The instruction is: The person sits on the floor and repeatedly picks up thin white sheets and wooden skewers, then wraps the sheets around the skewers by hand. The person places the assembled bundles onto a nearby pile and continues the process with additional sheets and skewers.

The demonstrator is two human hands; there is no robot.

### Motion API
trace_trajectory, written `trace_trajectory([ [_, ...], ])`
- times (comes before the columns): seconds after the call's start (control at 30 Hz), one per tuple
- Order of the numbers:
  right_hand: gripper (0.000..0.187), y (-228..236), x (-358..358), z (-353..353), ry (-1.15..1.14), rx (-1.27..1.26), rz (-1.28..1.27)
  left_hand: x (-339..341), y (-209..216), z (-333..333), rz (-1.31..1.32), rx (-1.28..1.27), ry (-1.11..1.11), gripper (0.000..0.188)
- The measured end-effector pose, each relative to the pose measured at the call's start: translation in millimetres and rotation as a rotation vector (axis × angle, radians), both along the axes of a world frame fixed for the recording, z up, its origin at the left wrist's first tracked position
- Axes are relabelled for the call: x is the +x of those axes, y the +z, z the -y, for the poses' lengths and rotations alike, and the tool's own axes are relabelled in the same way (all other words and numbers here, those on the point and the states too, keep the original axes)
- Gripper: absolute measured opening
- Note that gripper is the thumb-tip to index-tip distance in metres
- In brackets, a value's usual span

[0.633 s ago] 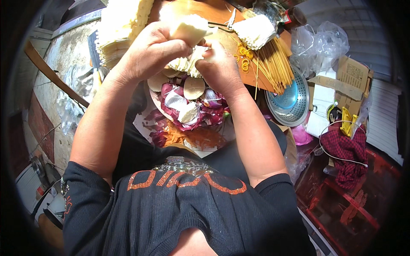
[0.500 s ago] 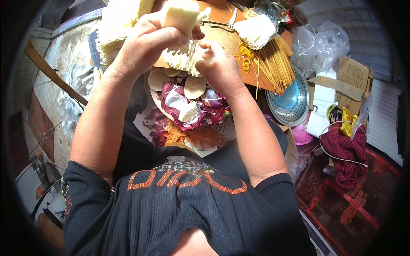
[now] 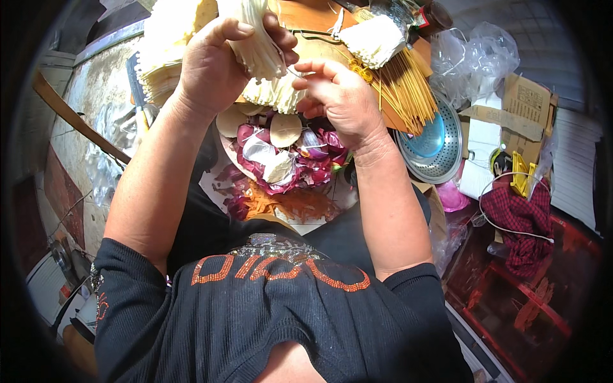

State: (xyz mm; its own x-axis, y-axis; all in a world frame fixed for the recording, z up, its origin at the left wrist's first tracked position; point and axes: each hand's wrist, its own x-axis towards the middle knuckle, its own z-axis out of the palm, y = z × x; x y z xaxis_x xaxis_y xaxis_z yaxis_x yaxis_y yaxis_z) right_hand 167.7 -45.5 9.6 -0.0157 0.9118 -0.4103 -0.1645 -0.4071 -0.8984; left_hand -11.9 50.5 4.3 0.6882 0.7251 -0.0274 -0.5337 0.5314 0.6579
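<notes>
A pale bunch of enoki mushrooms (image 3: pixel 255 46) is in my left hand (image 3: pixel 214 67), its thin stems fanning toward me. My right hand (image 3: pixel 350 105) hovers just right of the stem ends, fingers loosely curved and apart, with nothing visible in them. Beneath both hands, more enoki (image 3: pixel 276 91) lies at the near edge of an orange-brown board (image 3: pixel 306 14). Another white enoki bundle (image 3: pixel 375 42) rests on the board at right, upon thin wooden skewers (image 3: pixel 408 96). Yellow rubber bands (image 3: pixel 363 71) lie beside the skewers.
Tall stacks of enoki (image 3: pixel 163 57) stand at far left. Onion skins (image 3: pixel 294 167), round pale slices and orange peelings (image 3: pixel 281 201) lie before me. A metal colander (image 3: pixel 440 156), clear plastic bags (image 3: pixel 476 64) and a cardboard box (image 3: pixel 527 105) sit at right. A dark bottle (image 3: pixel 437 18) stands behind.
My left hand has turned the enoki bunch, so its stems now point toward me. My right hand has moved slightly right and its fingers have opened out.
</notes>
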Motion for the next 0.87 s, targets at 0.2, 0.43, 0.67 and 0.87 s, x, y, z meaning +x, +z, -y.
trace_trajectory([
  [0.2, 0.034, 5.7, 3.7, 8.6, -0.089, 0.026, -0.138, 10.8, -10.6, -0.4, 0.023, -0.039, -0.055, 0.033],
  [0.43, 0.023, 6.6, 9.8, 9.7, -0.222, 0.038, -0.2, 27.7, -3.1, 20.6, -0.192, -0.101, 0.003, 0.035],
  [0.67, 0.018, 5.0, 8.2, 9.1, -0.221, 0.057, -0.092, 25.7, -9.1, 27.0, -0.526, 0.202, -0.114, 0.035],
  [0.87, 0.017, 4.3, 6.7, 8.6, -0.236, 0.088, -0.076, 23.0, -11.5, 28.4, -0.695, 0.321, -0.154, 0.035],
])
